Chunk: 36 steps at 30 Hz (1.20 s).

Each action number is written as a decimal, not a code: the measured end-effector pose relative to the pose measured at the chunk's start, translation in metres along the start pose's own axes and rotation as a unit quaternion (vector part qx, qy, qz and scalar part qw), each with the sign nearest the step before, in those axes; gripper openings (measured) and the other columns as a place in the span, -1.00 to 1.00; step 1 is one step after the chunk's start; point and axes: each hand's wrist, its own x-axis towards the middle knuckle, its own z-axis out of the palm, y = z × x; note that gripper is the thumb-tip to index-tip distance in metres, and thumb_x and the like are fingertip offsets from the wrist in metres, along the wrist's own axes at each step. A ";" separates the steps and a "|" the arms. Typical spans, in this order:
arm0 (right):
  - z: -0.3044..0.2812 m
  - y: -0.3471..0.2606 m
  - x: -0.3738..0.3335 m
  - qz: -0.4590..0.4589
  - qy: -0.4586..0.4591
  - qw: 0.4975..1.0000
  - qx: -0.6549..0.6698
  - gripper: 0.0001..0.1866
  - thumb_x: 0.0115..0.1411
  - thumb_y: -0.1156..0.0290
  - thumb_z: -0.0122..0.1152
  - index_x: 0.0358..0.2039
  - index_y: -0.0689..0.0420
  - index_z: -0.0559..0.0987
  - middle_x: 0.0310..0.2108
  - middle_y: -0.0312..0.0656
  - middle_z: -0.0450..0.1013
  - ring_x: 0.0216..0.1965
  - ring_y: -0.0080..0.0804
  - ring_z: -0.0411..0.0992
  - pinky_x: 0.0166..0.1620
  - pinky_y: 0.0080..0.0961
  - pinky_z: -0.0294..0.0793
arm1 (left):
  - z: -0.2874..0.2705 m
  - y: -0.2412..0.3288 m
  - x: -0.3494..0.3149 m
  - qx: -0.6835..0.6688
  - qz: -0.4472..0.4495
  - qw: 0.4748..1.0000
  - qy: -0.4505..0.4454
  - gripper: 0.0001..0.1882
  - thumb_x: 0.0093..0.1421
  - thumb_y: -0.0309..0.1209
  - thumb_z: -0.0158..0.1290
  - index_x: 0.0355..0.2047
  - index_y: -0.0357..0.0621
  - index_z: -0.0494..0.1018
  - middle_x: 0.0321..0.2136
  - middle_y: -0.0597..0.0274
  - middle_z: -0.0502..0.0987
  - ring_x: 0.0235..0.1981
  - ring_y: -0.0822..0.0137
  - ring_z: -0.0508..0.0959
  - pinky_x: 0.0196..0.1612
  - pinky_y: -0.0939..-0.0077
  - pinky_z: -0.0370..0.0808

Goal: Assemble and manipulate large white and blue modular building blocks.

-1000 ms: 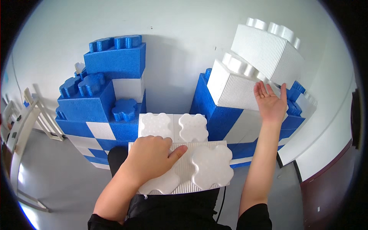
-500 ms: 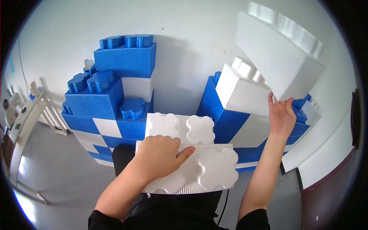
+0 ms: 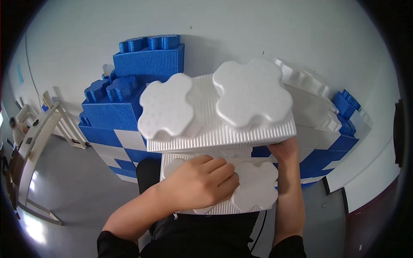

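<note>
A large white foam building block (image 3: 204, 114) with two lobed studs is raised in front of me, tilted so its studded top faces me. My right hand (image 3: 287, 149) grips it from below at its right end, the fingers mostly hidden beneath it. Under it, a second white foam block (image 3: 256, 187) lies across my lap, studs up. My left hand (image 3: 204, 182) rests on this lower block over its left stud, fingers curled in; whatever they close on is hidden. Part of another white block (image 3: 236, 152) shows in the gap between the two.
Stacked blue and white foam blocks form a stepped structure against the pale wall, with a tall blue left side (image 3: 148, 64) and a right side topped by a white block (image 3: 309, 103). A light-coloured table (image 3: 36, 142) stands on the grey floor at far left.
My right hand has brought the raised white block from the upper right to the centre, turning its studs toward me. My left hand's fingers have curled in, and it has moved slightly right.
</note>
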 end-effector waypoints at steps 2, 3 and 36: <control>-0.051 0.003 0.011 -0.132 -0.033 0.896 -0.422 -0.61 0.17 0.48 0.22 0.03 0.23 0.52 -0.09 -0.15 0.56 -0.09 -0.22 0.55 -0.04 -0.37 0.53 | -0.001 0.001 0.004 0.009 0.058 0.992 0.111 -0.71 -0.17 -0.46 0.23 -0.35 -0.18 0.57 -0.29 0.15 0.53 -0.32 0.19 0.59 -0.32 0.40 0.55; -0.058 0.005 0.013 -0.098 -0.007 0.909 -0.404 -0.61 0.16 0.48 0.23 0.03 0.23 0.53 -0.11 -0.17 0.57 -0.10 -0.25 0.56 -0.05 -0.38 0.53 | -0.003 0.000 0.006 0.008 0.058 0.992 0.111 -0.71 -0.17 -0.46 0.23 -0.35 -0.18 0.57 -0.29 0.15 0.53 -0.32 0.19 0.59 -0.32 0.40 0.55; 0.114 0.033 -0.037 -0.277 -0.036 0.298 -0.913 -0.27 0.31 -0.04 0.02 0.35 0.12 0.19 0.35 0.25 0.03 0.35 0.48 -0.07 0.24 0.45 -0.04 | 0.001 -0.013 0.004 0.219 -0.262 0.940 -0.033 -0.17 0.11 -0.25 0.12 0.32 -0.40 0.11 0.35 -0.11 0.11 0.43 0.01 0.01 0.37 -0.28 -0.20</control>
